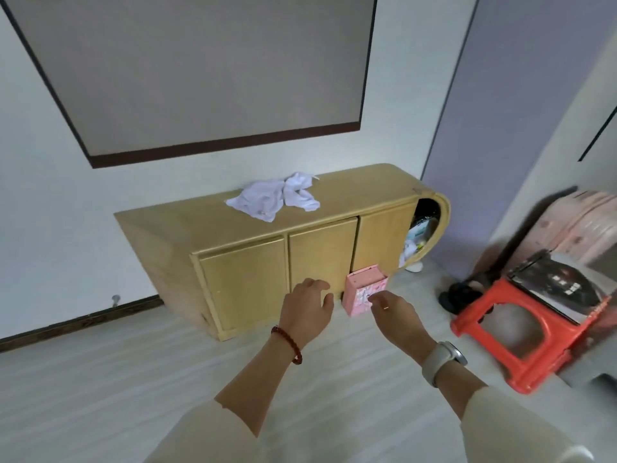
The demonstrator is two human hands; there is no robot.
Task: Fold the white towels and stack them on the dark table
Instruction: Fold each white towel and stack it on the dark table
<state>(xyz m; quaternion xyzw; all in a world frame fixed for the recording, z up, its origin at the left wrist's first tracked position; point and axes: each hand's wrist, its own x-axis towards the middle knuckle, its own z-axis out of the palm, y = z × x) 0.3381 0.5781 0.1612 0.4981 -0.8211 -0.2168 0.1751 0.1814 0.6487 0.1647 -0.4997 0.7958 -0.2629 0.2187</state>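
**Two empty hands, towels far off on the cabinet**

The left hand (pixel 309 304) reaches out in the air with loose, spread fingers and holds nothing. It has a red bead bracelet (pixel 287 344) on the wrist. The right hand (pixel 392 310) is also out in front, fingers a little bent, and it holds nothing too. A pale watch (pixel 440 360) sits on that wrist. Both arms have cream sleeves.

Just past the right hand, a small pink box (pixel 365 289) stands on the floor (pixel 133 379), touching the front of the cabinet (pixel 243 289). The cabinet is low, made of light wood, with three doors, and stands against the white wall. Its round right end is open, with some stuff inside that is too small to make out.

To the right stands a red stool (pixel 521 342) with a dark book (pixel 564 282) on top.

The towels (pixel 275 197) are on top of the cabinet, near the wall, well apart from both hands. They are white, crumpled and not folded, lying in a loose heap.
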